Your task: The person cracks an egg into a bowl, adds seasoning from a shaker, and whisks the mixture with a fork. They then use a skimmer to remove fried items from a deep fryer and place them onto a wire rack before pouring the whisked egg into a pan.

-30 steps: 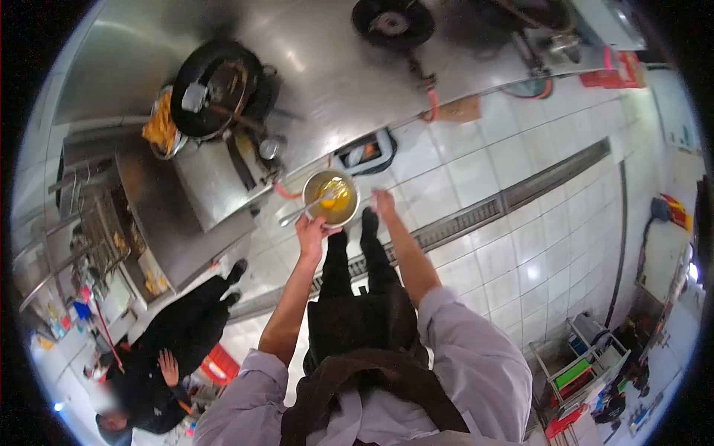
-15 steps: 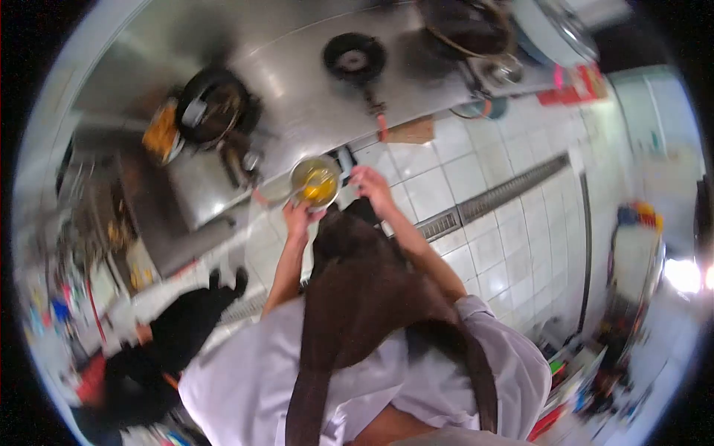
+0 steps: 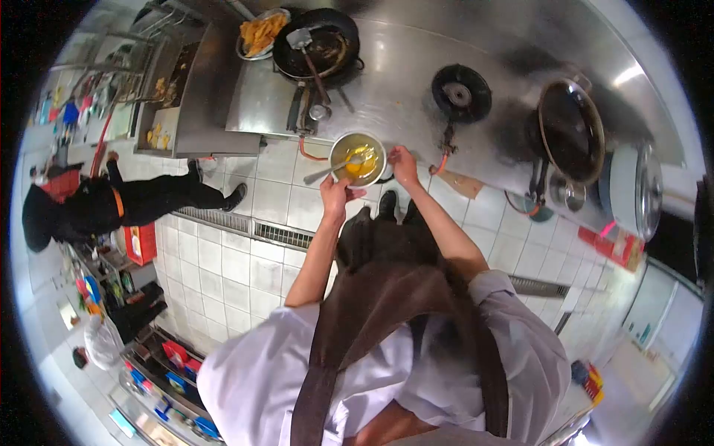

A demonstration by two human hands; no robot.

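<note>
A round metal bowl (image 3: 378,143) with yellow liquid, which looks like egg, is held out in front of me by my left hand (image 3: 338,196). My left fingers and thumb grip its lower left rim. A spoon (image 3: 324,175) leans in the bowl, its handle sticking out over the left rim and its head in the yellow liquid. Just right of the bowl is my right hand (image 3: 404,166), fingers bent and drawn together close to the rim. I cannot tell whether anything small is in its fingertips.
On the steel counter (image 3: 394,82) are a wok (image 3: 338,50) with a spatula (image 3: 300,39), a bowl of fried food (image 3: 262,33), a small burner (image 3: 460,95), a large pan (image 3: 571,130) and a lidded pot (image 3: 632,189). A person in black (image 3: 149,201) stands at left.
The view has swung, so the counter and pans sit farther right and the person at left shows more fully. My left hand still holds the bowl; my right hand stays beside it.
</note>
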